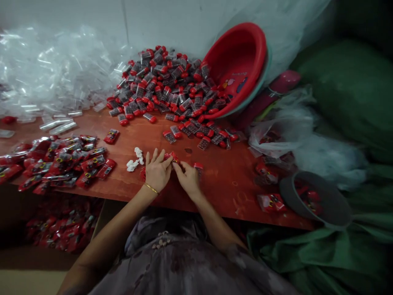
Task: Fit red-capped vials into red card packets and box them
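Observation:
My left hand and my right hand meet over the red-brown table, both pinching one small red packet between their fingertips. A gold bangle circles my left wrist. A red-capped piece lies just right of my right hand, and small white bits lie left of my left hand. A big heap of small red-capped dark items fills the far middle of the table.
Packed red packets pile up at the left. Clear plastic sleeves heap at the back left. A red basin leans tilted at the back right. A grey bowl with packets sits at right, green sacks beyond. A box of packets stands below.

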Demonstrator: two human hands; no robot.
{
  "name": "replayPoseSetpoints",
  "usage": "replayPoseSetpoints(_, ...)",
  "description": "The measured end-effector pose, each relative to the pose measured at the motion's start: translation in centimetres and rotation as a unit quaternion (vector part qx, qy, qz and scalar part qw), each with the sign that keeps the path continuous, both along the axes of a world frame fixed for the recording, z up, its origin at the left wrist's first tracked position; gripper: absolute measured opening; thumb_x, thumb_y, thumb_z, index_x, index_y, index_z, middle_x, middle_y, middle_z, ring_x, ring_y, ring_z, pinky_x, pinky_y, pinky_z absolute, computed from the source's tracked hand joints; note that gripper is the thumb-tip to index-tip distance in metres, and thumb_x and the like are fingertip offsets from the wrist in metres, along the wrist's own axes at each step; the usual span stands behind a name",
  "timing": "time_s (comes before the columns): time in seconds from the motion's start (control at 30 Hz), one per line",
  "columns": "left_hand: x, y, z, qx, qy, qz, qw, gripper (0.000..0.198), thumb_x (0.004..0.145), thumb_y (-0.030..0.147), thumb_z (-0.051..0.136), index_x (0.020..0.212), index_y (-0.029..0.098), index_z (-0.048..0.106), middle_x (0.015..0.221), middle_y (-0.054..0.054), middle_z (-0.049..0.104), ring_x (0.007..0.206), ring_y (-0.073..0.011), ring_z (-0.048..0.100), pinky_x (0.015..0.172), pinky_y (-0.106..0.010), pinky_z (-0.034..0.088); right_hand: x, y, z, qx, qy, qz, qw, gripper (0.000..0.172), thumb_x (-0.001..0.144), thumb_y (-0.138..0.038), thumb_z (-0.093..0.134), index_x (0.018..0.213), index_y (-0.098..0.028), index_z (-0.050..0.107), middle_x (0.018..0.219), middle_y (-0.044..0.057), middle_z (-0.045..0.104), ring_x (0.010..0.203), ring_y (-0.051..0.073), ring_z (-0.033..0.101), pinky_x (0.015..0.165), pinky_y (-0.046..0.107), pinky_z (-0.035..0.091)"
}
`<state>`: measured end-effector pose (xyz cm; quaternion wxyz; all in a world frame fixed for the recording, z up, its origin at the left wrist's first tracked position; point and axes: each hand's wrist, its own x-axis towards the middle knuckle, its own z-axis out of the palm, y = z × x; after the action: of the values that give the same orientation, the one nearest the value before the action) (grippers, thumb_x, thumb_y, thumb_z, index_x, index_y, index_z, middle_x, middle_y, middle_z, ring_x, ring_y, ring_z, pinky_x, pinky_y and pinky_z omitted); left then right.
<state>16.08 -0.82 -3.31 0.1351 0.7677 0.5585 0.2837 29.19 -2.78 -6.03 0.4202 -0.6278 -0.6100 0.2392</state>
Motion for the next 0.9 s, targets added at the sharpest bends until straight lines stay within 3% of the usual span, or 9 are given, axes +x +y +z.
replayPoseSetpoints(0.1,0.6,0.1,0.3,-0.087,-0.249,0.051,0.963,0.045,0.075,0.036,0.064,0.118,0.022,0.061,0.131,-0.012,0.056,0.127,-0.0302,0.043,0.105,-0.05,0.031,0.3,0.7,0.2,0.02,0.046,-0.014,0.999,0.035,0.089,-0.04,0.04,0.062,-0.02,0.05,0.05,-0.004,0.049,0.047,0.01,0.043,0.049,0.022,0.032)
replayPoseSetpoints(0.2,1.3,0.1,0.1,-0.25,-0.454,0.078,0.852,0.051,0.065,0.048,0.07,0.104,0.015,0.066,0.104,-0.013,0.069,0.093,-0.0246,0.064,0.079,-0.035,0.051,0.6,0.6,0.2,0.034,0.063,-0.023,0.997,0.032,0.089,-0.037,0.039,0.062,-0.021,0.044,0.053,-0.004,0.048,0.05,0.01,0.044,0.051,0.022,0.033)
replayPoseSetpoints(0.27,1.6,0.0,0.0,-0.319,-0.515,0.081,0.792,0.047,0.059,0.049,0.073,0.09,0.013,0.069,0.083,-0.009,0.071,0.07,-0.0175,0.065,0.063,-0.027,0.05,0.6,0.3,0.1,0.025,0.062,-0.006,0.998,0.029,0.089,-0.034,0.036,0.063,-0.022,0.042,0.054,-0.004,0.048,0.051,0.011,0.045,0.052,0.022,0.033)
replayPoseSetpoints(0.33,1.8,-0.1,-0.1,-0.333,-0.552,0.084,0.76,0.041,0.055,0.044,0.077,0.08,0.013,0.069,0.072,-0.003,0.068,0.059,-0.0115,0.059,0.056,-0.021,0.046,0.5,-0.1,-0.2,0.019,0.048,0.011,0.999,0.027,0.089,-0.032,0.036,0.064,-0.023,0.041,0.055,-0.004,0.047,0.052,0.011,0.045,0.052,0.022,0.033)
replayPoseSetpoints(0.37,1.7,-0.2,-0.2,-0.326,-0.559,0.082,0.758,0.037,0.054,0.042,0.079,0.074,0.013,0.069,0.067,-0.001,0.067,0.056,-0.0094,0.056,0.055,-0.02,0.044,0.5,-0.3,-0.3,0.018,0.036,0.016,0.999,0.027,0.089,-0.031,0.036,0.064,-0.023,0.04,0.055,-0.003,0.048,0.052,0.012,0.045,0.052,0.022,0.033)
replayPoseSetpoints(0.5,1.3,-0.4,-0.6,-0.282,-0.491,0.054,0.822,0.026,0.058,0.038,0.077,0.057,0.013,0.068,0.054,0.002,0.061,0.051,-0.007,0.049,0.052,-0.018,0.038,0.3,-0.9,-0.6,0.021,-0.013,0.019,1.0,0.023,0.089,-0.028,0.035,0.07,-0.022,0.047,0.06,0.0,0.055,0.055,0.013,0.049,0.054,0.024,0.035)
replayPoseSetpoints(0.57,1.3,-0.5,-0.7,-0.272,-0.479,0.052,0.833,0.025,0.058,0.037,0.077,0.057,0.014,0.068,0.055,0.001,0.063,0.053,-0.0083,0.051,0.054,-0.019,0.04,0.2,-1.0,-0.5,0.027,-0.036,0.018,0.999,0.023,0.09,-0.027,0.033,0.075,-0.021,0.05,0.064,0.002,0.059,0.058,0.014,0.053,0.056,0.025,0.036)
replayPoseSetpoints(0.73,1.9,-0.7,-0.1,-0.301,-0.546,0.069,0.779,0.03,0.054,0.04,0.08,0.066,0.014,0.07,0.065,-0.001,0.067,0.06,-0.0098,0.057,0.063,-0.021,0.046,1.3,-1.3,0.3,0.046,-0.118,-0.003,0.992,0.03,0.093,-0.03,0.032,0.07,-0.021,0.049,0.06,0.002,0.057,0.055,0.015,0.052,0.055,0.026,0.033)
replayPoseSetpoints(0.9,2.1,-0.8,1.1,-0.375,-0.568,0.082,0.728,0.04,0.043,0.04,0.084,0.069,0.013,0.069,0.063,0.0,0.065,0.056,-0.0079,0.058,0.057,-0.019,0.048,3.8,-1.7,0.6,0.053,-0.17,-0.016,0.984,0.032,0.094,-0.033,0.033,0.07,-0.021,0.051,0.062,0.002,0.058,0.057,0.015,0.052,0.055,0.025,0.032)
